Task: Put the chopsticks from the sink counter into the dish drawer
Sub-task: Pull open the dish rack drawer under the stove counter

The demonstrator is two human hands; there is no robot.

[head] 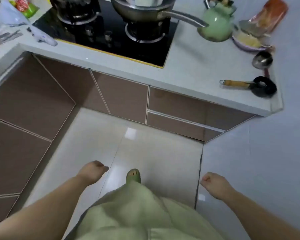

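Several thin grey chopsticks [6, 37] lie blurred on the white counter [189, 66] at the far left edge. Two brown drawer fronts [178, 103] are stacked under the right part of the counter, and both are closed. My left hand [92, 172] hangs low over the floor with its fingers curled in and nothing in it. My right hand [215, 185] hangs at the lower right as a loose fist, also holding nothing. Both hands are far below the counter and well away from the chopsticks and the drawers.
A black gas hob [111, 37] holds a steel pan [142, 9] whose long handle sticks out to the right. A green kettle [216, 25], a plate [248, 44], a ladle [261, 59] and a small black pan [262, 86] crowd the counter's right end. Closed brown cabinet doors [24, 104] line the left.
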